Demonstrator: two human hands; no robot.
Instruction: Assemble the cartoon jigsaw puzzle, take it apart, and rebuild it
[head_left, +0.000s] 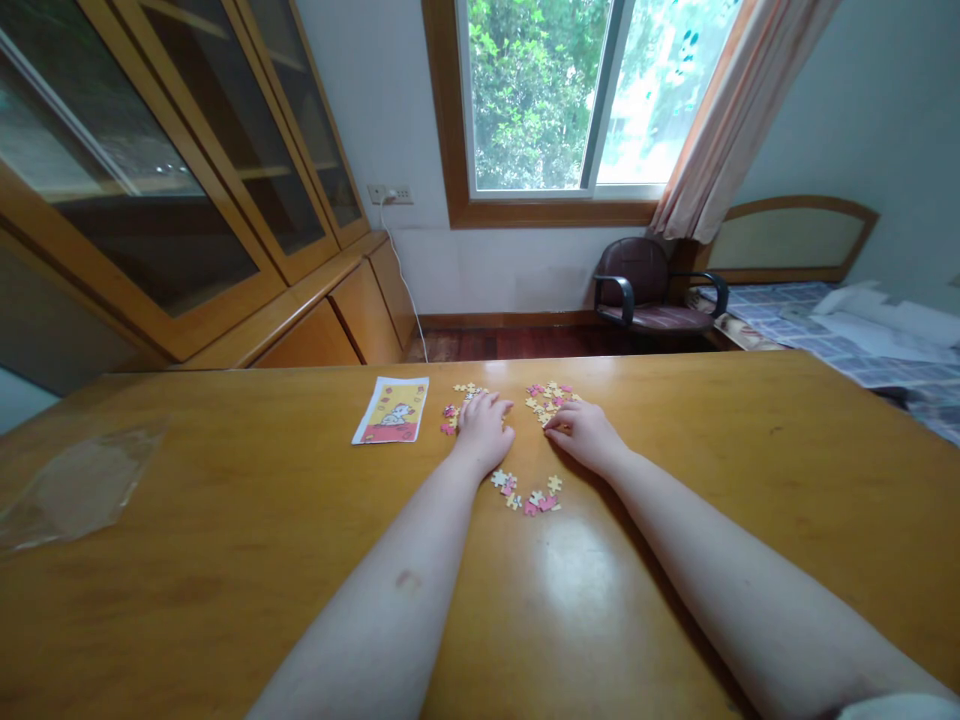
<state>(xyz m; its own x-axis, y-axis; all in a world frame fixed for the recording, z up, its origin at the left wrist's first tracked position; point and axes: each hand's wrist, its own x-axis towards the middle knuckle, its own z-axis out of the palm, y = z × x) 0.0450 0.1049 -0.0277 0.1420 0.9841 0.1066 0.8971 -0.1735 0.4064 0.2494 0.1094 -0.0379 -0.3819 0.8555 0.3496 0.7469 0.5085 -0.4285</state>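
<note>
Presently, on the table (262, 540): your left hand (486, 428) loosely spread over the left puzzle cluster (450, 411); your right hand (589, 437) curled, pinch unclear, nearest the right puzzle cluster (551, 395) just beyond its fingertips; sparse arc of pieces (536, 497) nearer you, between forearms.

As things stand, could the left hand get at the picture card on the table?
Probably yes: the picture card lies uncovered near the left hand, with only a few flat puzzle pieces and bare tabletop showing between them.

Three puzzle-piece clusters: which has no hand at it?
The cluster nearest the camera; the left hand partly covers the far-left cluster, the right hand is at the far-right cluster.
</note>
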